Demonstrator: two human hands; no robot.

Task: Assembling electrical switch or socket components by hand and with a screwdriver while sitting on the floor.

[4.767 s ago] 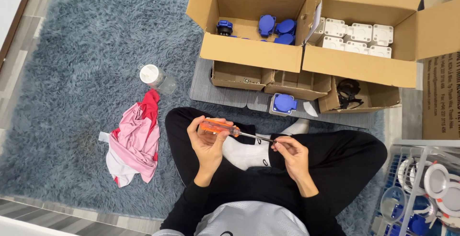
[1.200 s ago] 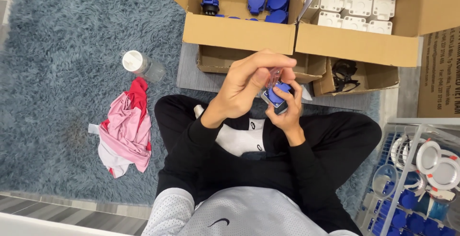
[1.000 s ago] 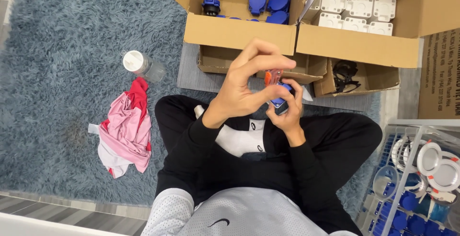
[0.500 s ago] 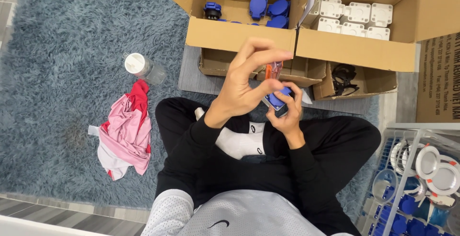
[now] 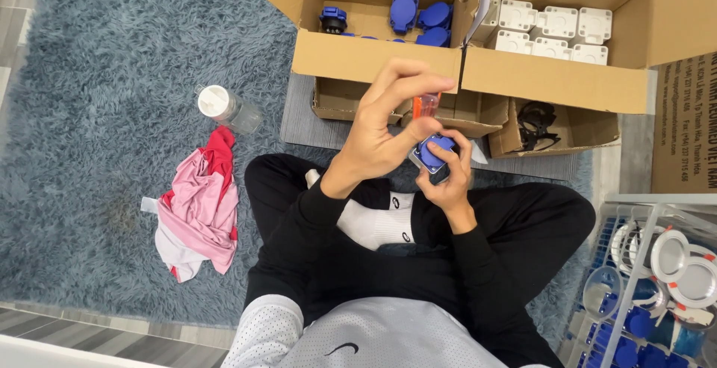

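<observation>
Looking down through the head camera, I see my left hand raised in front of my chest, fingers curled together around the orange-handled screwdriver, whose handle pokes up between thumb and forefinger. My right hand sits just beside and slightly below the left, clamped on a small blue socket part, with its fingers wrapped over the far edge. The screwdriver points down into that blue part, and the two hands touch around it; I cannot make out the tip itself, since my fingers hide it.

Beyond both hands stands an open cardboard box holding more blue parts. Beyond the right hand and further to its outer side, a second cardboard box holds white square housings. Just past the hands lie lower, smaller trays: one small carton directly behind the screwdriver, and another, further right, with a black cable-like bundle in it.

Well off to the outer side of the left hand, a clear jar with a white lid lies on the shaggy blue-grey rug, and nearer me on that same side lies a crumpled pink and red cloth. Down by my right knee, on the outer side of the right hand, a wire rack holds round white fittings and blue pieces. My legs are crossed under the hands, black trousers and white socks showing.
</observation>
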